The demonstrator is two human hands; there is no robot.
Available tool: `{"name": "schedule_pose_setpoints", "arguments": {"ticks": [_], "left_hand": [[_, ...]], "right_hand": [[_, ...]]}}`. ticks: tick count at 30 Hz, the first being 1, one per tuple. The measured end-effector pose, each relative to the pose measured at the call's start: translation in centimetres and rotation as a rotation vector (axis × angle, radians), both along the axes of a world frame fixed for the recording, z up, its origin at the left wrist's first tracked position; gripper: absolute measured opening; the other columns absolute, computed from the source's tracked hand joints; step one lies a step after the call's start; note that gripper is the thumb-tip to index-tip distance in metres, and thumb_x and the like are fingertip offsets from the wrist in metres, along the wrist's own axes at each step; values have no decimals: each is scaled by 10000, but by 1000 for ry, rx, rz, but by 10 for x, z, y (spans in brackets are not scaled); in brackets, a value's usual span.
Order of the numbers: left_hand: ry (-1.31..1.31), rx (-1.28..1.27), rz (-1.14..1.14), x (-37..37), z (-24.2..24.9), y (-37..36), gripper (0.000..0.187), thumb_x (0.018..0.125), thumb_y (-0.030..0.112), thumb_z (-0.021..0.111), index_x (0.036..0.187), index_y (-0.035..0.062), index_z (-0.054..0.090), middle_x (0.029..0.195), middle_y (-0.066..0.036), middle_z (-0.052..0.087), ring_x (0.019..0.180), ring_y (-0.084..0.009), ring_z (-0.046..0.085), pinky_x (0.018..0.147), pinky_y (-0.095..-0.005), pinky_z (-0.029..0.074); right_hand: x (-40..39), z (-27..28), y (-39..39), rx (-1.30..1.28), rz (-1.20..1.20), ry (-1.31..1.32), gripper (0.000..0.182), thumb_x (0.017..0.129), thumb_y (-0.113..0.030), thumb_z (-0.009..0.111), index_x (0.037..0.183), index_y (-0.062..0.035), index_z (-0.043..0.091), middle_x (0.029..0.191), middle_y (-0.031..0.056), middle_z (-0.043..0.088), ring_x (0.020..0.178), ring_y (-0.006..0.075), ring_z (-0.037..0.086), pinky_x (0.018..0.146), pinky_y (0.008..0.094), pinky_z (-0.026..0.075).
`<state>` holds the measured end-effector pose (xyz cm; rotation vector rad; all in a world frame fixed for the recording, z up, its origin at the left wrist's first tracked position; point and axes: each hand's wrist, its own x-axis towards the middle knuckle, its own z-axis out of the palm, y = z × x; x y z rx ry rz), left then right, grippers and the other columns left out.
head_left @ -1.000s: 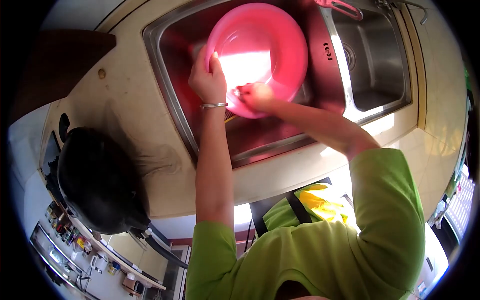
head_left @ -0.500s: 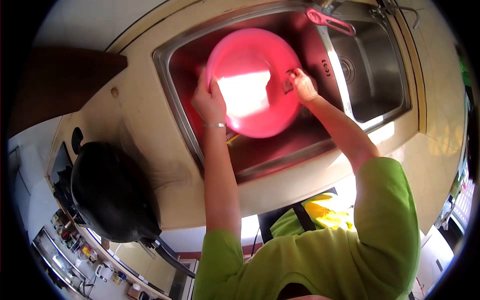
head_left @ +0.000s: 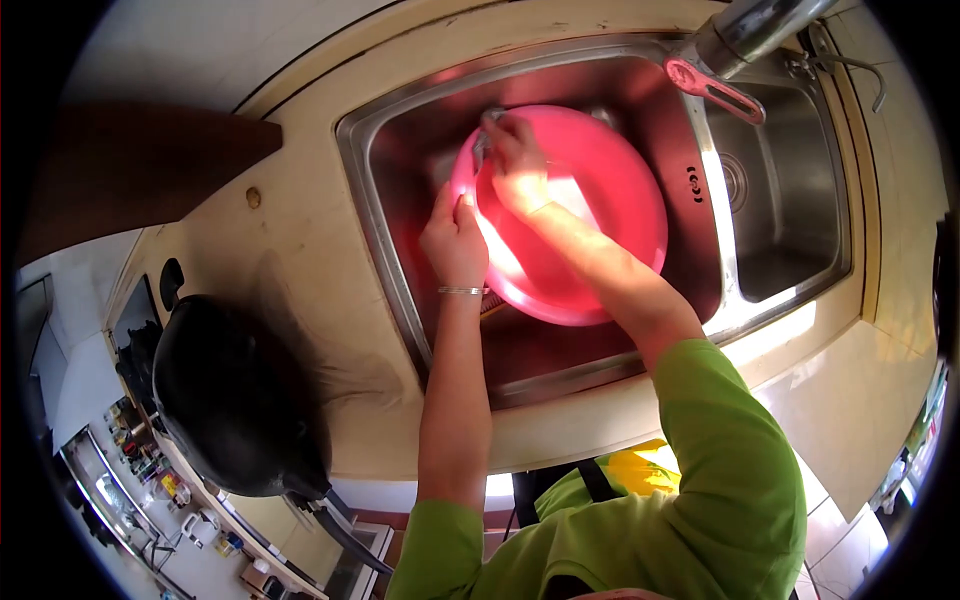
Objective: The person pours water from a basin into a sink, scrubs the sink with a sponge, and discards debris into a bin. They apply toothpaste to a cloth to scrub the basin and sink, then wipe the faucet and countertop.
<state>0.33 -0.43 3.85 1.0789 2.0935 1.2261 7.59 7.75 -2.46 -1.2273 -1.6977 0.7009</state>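
Note:
A round pink plastic basin (head_left: 625, 215) sits tilted in the large compartment of the steel sink, with bright sunlight across its inside. At its left rim, my left hand (head_left: 456, 245) grips the edge, thumb on the inner side, and a bracelet circles that wrist. My right hand (head_left: 520, 170) reaches across the basin to its upper left rim. Its fingers are closed around a small greyish scouring pad (head_left: 482, 150), pressed against the wall there; most of the pad is hidden by the fingers.
A chrome faucet with a pink handle (head_left: 715, 90) overhangs the sink divider. To the right lies the smaller sink compartment (head_left: 780, 190). A black wok (head_left: 230, 400) stands on the left, its long handle pointing toward me. Something yellow-bristled shows partly beneath the basin.
My right hand has moved with the pad from the basin's right wall to its upper left rim. My left hand still holds the left rim. The camera view has shifted slightly.

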Motion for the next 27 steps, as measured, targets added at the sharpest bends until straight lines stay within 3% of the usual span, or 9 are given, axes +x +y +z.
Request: {"name": "schedule_pose_setpoints", "arguments": {"ticks": [6, 8, 11, 12, 14, 16, 20, 22, 27], "left_hand": [[-305, 29, 175, 0, 0, 3, 391, 846, 314, 420, 869, -38, 587, 688, -81, 600, 639, -107, 529, 589, -263, 427], [-350, -74, 197, -6, -2, 2, 271, 802, 234, 502, 900, -4, 588, 796, -130, 614, 732, -164, 583, 645, -278, 445], [-263, 47, 167, -8, -21, 3, 275, 704, 131, 606, 942, -3, 579, 830, -144, 609, 752, -177, 587, 681, -269, 443], [-214, 154, 188, -8, -35, 6, 230, 709, 72, 585, 930, 7, 591, 633, 32, 540, 534, -26, 426, 478, -182, 363], [-229, 85, 195, -12, -33, 4, 245, 706, 73, 595, 944, 15, 590, 638, 33, 538, 530, -24, 420, 473, -185, 360], [-208, 41, 190, -15, -18, 3, 250, 707, 72, 596, 951, 16, 588, 665, 21, 555, 555, -30, 440, 496, -187, 375], [-256, 49, 127, -18, -37, 4, 257, 720, 74, 592, 970, 15, 579, 779, -30, 602, 659, -59, 507, 592, -202, 420], [-261, 33, 87, -16, -18, 2, 264, 744, 118, 566, 980, 1, 561, 814, -137, 612, 719, -133, 567, 664, -255, 437], [-290, 22, 93, -11, -14, 0, 267, 763, 109, 520, 1001, -11, 544, 874, -148, 600, 783, -149, 568, 704, -263, 429]], "right_hand": [[3, 36, -61, -179, 303, 97, 375, 704, 54, 448, 1063, -36, 506, 974, 149, 461, 919, 274, 476, 778, 316, 398], [18, 36, -77, -237, 472, 193, 343, 692, 14, 465, 1031, -11, 510, 973, 153, 472, 933, 267, 462, 798, 303, 375], [58, 47, -90, -902, 679, 372, 246, 775, -104, 483, 998, -9, 525, 966, 123, 478, 925, 219, 460, 794, 297, 365], [69, 44, -98, -996, 635, 430, 218, 802, -149, 477, 966, -23, 550, 927, 110, 501, 891, 206, 480, 778, 294, 373], [93, 45, -97, -1157, 743, -79, 243, 818, -255, 472, 850, -56, 607, 805, 116, 556, 811, 196, 526, 737, 286, 398], [118, 38, -77, -786, 962, -622, 241, 743, -308, 554, 743, -80, 632, 738, 132, 585, 766, 206, 555, 719, 283, 420], [147, -11, -34, -395, 748, -1181, 168, 595, -215, 611, 678, -70, 594, 744, 118, 578, 768, 242, 553, 672, 359, 441], [147, -32, -11, 164, 687, -1068, 161, 617, -197, 581, 728, -81, 575, 718, 99, 568, 690, 266, 553, 616, 374, 447], [60, -35, 6, -106, 163, -641, 82, 681, -139, 533, 731, -83, 566, 731, 134, 567, 680, 299, 546, 585, 388, 439]]}}
